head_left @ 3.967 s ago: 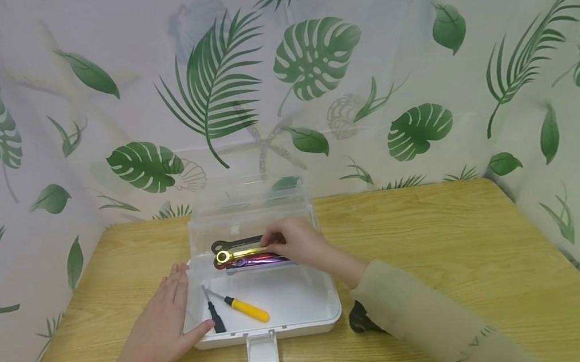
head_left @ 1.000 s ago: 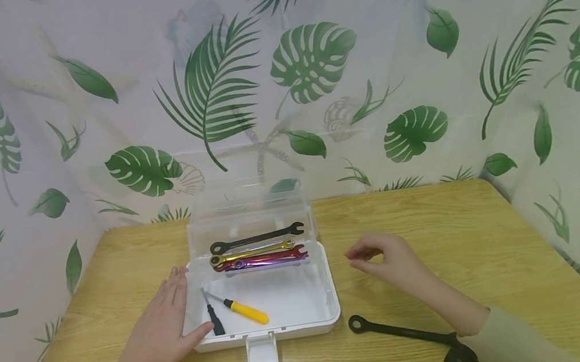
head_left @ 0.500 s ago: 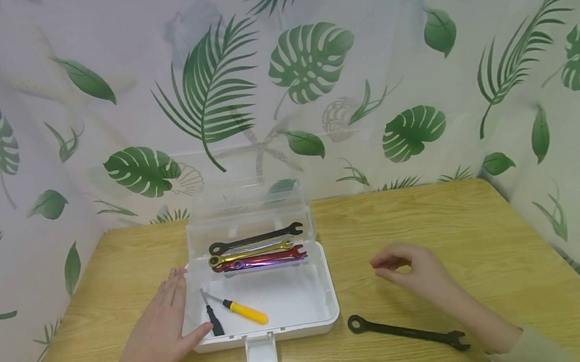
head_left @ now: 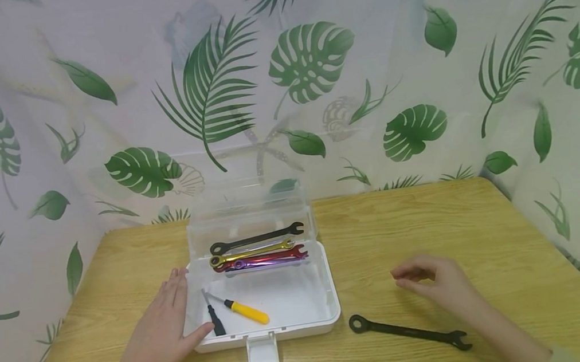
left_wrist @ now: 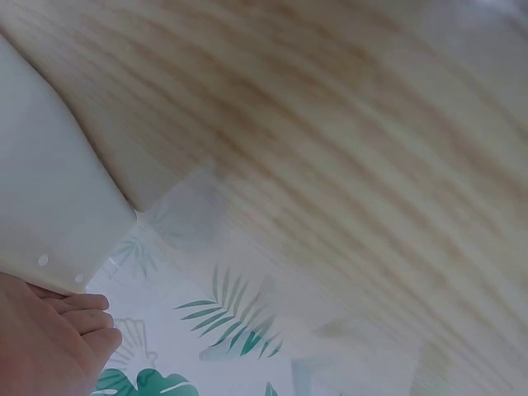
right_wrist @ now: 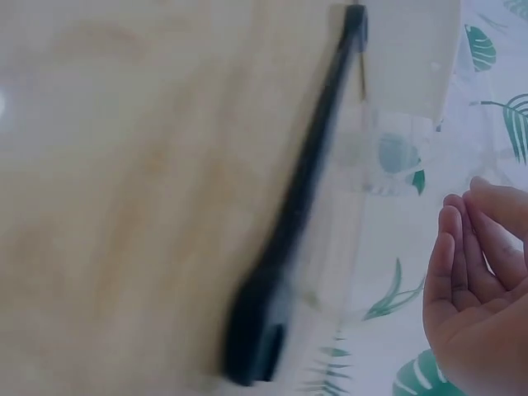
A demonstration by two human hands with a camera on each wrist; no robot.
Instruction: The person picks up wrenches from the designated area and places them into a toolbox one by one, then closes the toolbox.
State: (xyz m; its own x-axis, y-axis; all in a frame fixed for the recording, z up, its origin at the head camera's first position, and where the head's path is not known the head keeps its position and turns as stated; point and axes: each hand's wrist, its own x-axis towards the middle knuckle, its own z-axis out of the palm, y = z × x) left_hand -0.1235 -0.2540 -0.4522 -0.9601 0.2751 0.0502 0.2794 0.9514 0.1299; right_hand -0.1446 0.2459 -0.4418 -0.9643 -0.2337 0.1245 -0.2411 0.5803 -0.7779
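This looks like a small staged recording corner rather than a lived-in room. A pale curtain [head_left: 414,66] printed with green palm and monstera leaves hangs across the whole upper frame and wraps round both sides, closing off everything behind. Below it, a light wood-grain table [head_left: 428,220] fills the lower frame, carrying a clear plastic toolbox [head_left: 301,312] of coloured wrenches [head_left: 257,250].
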